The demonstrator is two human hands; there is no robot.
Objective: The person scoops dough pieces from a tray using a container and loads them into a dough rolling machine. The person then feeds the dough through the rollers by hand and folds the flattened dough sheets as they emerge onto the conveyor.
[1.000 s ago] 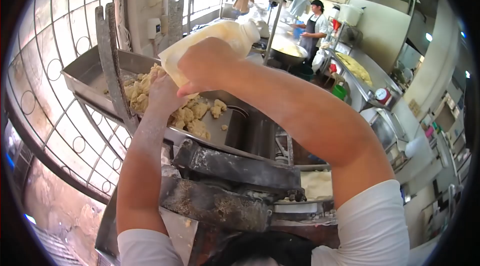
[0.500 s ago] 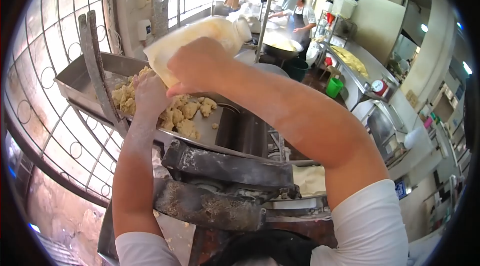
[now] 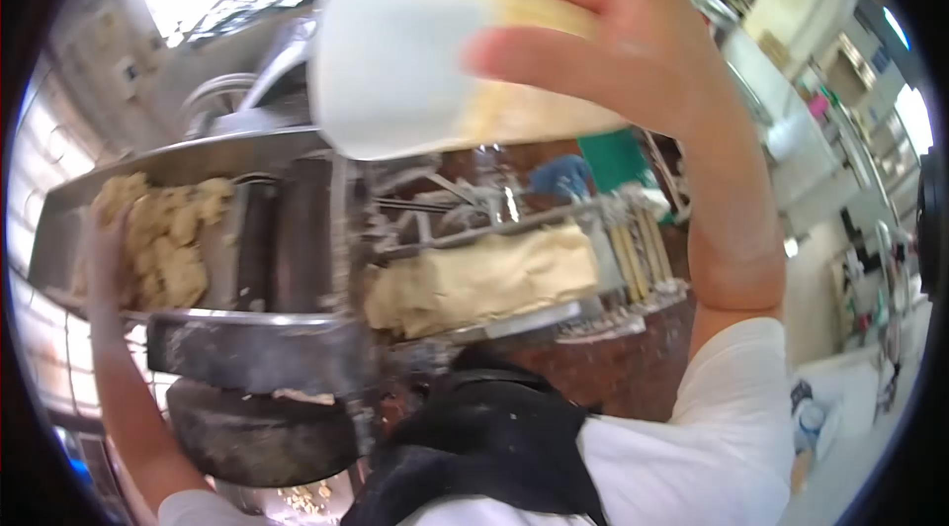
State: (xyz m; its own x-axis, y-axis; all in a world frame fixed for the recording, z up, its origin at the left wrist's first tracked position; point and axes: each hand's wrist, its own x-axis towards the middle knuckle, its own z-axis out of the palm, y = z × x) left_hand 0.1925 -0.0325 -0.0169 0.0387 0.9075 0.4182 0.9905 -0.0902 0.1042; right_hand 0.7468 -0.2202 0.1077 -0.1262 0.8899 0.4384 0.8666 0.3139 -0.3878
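Note:
In the head view my right hand [image 3: 623, 42] grips a whitish plastic jug [image 3: 395, 51], raised high in front of me. The jug looks cut open at its wide end; motion blurs it, and its contents cannot be made out. My left hand [image 3: 109, 239], also blurred, is at the left side of crumbly yellow dough [image 3: 173, 249]; its fingers are smeared. That dough lies in a long metal trough [image 3: 297, 142], beside dark rollers [image 3: 306, 229]. A flat folded sheet of dough [image 3: 484, 274] rests on a machine bed to the right of the rollers.
Dark, flour-dusted machine covers [image 3: 257, 358] stand close in front of me. A green container [image 3: 618, 170] is beyond the dough sheet. Reddish floor [image 3: 613, 368] shows at the right. Another person [image 3: 813, 417] is partly visible at the lower right.
My view has swung right and down. The jug has moved away from the dough trough to the right, still in my right hand. The dough sheet now shows fully; my left hand remains by the dough.

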